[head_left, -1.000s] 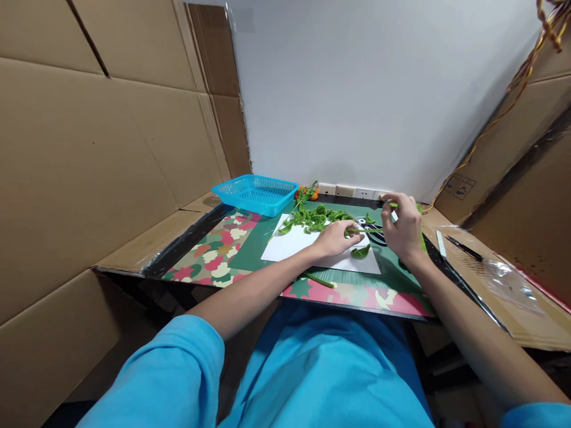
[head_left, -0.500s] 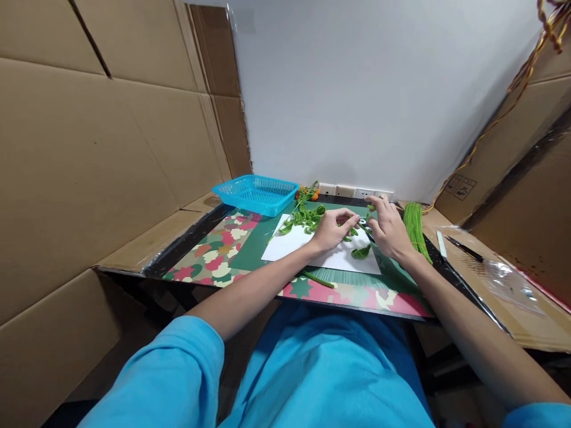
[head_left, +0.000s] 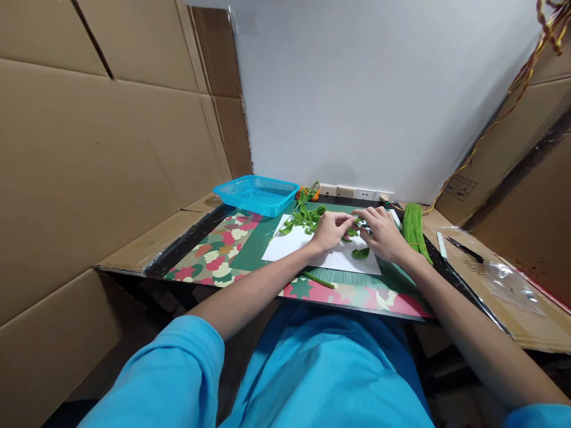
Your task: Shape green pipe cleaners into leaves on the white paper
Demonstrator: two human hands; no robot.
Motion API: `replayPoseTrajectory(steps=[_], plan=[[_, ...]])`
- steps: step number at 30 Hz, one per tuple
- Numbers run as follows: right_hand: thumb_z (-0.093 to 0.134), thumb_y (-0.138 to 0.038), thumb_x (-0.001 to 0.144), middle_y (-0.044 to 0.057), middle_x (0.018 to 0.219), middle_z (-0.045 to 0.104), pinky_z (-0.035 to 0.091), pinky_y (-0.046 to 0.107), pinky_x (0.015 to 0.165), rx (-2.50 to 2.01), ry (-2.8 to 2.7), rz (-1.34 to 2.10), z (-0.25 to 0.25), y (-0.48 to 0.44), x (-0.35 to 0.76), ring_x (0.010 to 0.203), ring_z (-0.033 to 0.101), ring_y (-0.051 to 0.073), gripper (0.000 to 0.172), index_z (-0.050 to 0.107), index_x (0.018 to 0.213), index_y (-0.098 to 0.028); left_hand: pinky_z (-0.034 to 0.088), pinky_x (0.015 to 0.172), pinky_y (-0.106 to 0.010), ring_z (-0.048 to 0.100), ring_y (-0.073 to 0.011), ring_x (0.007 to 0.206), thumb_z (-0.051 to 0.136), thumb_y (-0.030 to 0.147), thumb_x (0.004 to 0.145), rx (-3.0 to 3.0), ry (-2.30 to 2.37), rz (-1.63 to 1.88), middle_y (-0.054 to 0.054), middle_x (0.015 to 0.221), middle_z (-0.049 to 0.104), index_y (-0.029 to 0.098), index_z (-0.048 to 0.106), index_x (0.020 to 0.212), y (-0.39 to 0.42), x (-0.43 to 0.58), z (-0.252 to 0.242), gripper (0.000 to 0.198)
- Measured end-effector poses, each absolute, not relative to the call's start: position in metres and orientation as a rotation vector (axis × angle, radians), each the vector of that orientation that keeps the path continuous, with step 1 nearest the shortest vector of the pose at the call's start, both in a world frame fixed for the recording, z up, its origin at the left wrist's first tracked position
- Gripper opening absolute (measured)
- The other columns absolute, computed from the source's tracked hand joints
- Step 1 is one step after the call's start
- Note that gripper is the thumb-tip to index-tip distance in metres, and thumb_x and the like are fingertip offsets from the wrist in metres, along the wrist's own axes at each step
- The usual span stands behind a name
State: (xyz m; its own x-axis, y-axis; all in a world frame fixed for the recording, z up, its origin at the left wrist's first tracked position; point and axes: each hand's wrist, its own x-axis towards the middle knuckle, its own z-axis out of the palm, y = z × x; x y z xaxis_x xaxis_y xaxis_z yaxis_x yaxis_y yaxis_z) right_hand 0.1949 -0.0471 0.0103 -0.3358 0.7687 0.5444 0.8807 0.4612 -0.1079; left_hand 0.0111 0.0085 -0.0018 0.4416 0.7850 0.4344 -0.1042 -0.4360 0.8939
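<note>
A short, fuzzy green pipe cleaner piece, bent and partly hidden by fingers, sits above a white paper sheet on a camouflage-patterned mat. The left hand and right hand meet over it, fingers curled narrow, each pinching an end. A pile of curled green pipe cleaners lies just behind the left hand, and a bundle of straight green ones lies beside the right.
</note>
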Motion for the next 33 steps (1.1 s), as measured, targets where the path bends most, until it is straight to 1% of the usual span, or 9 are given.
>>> replayPoseTrajectory(steps=[4,8,10,13,16,19,23,29,33], plan=[[0.047,-0.018,0.099,0.014,0.121,0.070,0.042,0.049,0.094,-1.419,-2.193,-0.238,0.009,-0.045,0.195,0.110,0.054,0.036,0.048,0.058,0.145,-0.021,0.047,0.047,-0.021,0.058,-0.0091,0.050,0.079,0.047,0.089,1.739,0.597,1.147,-0.011,0.083,0.081,0.009,0.084,0.097,0.007,0.011,-0.001,0.040],[0.048,-0.014,0.092,0.015,0.119,0.072,0.043,0.048,0.095,-1.407,-2.063,-0.206,0.010,-0.044,0.197,0.108,0.057,0.035,0.061,0.049,0.153,-0.018,0.046,0.047,-0.022,0.060,-0.0101,0.051,0.079,0.047,0.090,1.754,0.593,1.117,-0.013,0.087,0.083,0.010,0.086,0.098,0.005,0.011,0.000,0.039],[0.050,-0.014,0.091,0.015,0.116,0.073,0.042,0.048,0.095,-1.424,-1.960,-0.218,0.010,-0.043,0.199,0.108,0.059,0.035,0.064,0.046,0.154,-0.016,0.045,0.047,-0.022,0.060,-0.0104,0.050,0.079,0.046,0.090,1.771,0.584,1.089,-0.013,0.085,0.082,0.010,0.086,0.095,0.003,0.010,0.001,0.038],[0.051,-0.016,0.090,0.016,0.111,0.075,0.041,0.049,0.094,-1.456,-1.862,-0.236,0.010,-0.041,0.202,0.107,0.061,0.036,0.059,0.052,0.149,-0.016,0.044,0.048,-0.022,0.062,-0.0114,0.048,0.079,0.044,0.091,1.806,0.569,1.019,-0.011,0.077,0.080,0.010,0.086,0.086,-0.001,0.009,0.001,0.035],[0.050,-0.016,0.091,0.016,0.111,0.076,0.040,0.049,0.094,-1.423,-1.915,-0.228,0.009,-0.041,0.202,0.108,0.061,0.036,0.050,0.060,0.140,-0.017,0.044,0.048,-0.022,0.063,-0.0120,0.048,0.080,0.042,0.090,1.778,0.587,0.964,-0.010,0.073,0.078,0.009,0.084,0.083,-0.004,0.009,0.000,0.034],[0.048,-0.014,0.093,0.015,0.112,0.078,0.040,0.047,0.093,-1.361,-2.028,-0.201,0.009,-0.043,0.200,0.106,0.060,0.035,0.045,0.065,0.134,-0.019,0.045,0.047,-0.022,0.065,-0.0132,0.048,0.085,0.044,0.086,1.732,0.589,0.956,-0.012,0.077,0.079,0.008,0.083,0.086,-0.003,0.011,-0.002,0.037],[0.046,-0.016,0.097,0.013,0.121,0.078,0.037,0.048,0.094,-1.353,-2.094,-0.179,0.010,-0.045,0.196,0.107,0.057,0.034,0.040,0.070,0.129,-0.021,0.049,0.047,-0.023,0.066,-0.0134,0.049,0.091,0.046,0.079,1.708,0.573,0.971,-0.013,0.083,0.080,0.007,0.080,0.089,0.000,0.011,-0.003,0.042],[0.043,-0.019,0.103,0.012,0.108,0.075,0.033,0.049,0.094,-1.429,-2.114,-0.170,0.012,-0.045,0.200,0.105,0.054,0.032,0.038,0.078,0.116,-0.023,0.053,0.050,-0.023,0.065,-0.0111,0.053,0.087,0.040,0.084,1.704,0.546,1.023,-0.013,0.086,0.081,0.007,0.082,0.094,0.000,0.011,-0.001,0.034],[0.042,-0.021,0.104,0.011,0.107,0.074,0.033,0.050,0.094,-1.422,-2.150,-0.148,0.014,-0.047,0.199,0.106,0.054,0.033,0.039,0.079,0.118,-0.024,0.050,0.048,-0.021,0.059,-0.0082,0.049,0.085,0.036,0.085,1.700,0.552,1.093,-0.010,0.082,0.080,0.007,0.082,0.091,0.004,0.012,-0.002,0.029]])
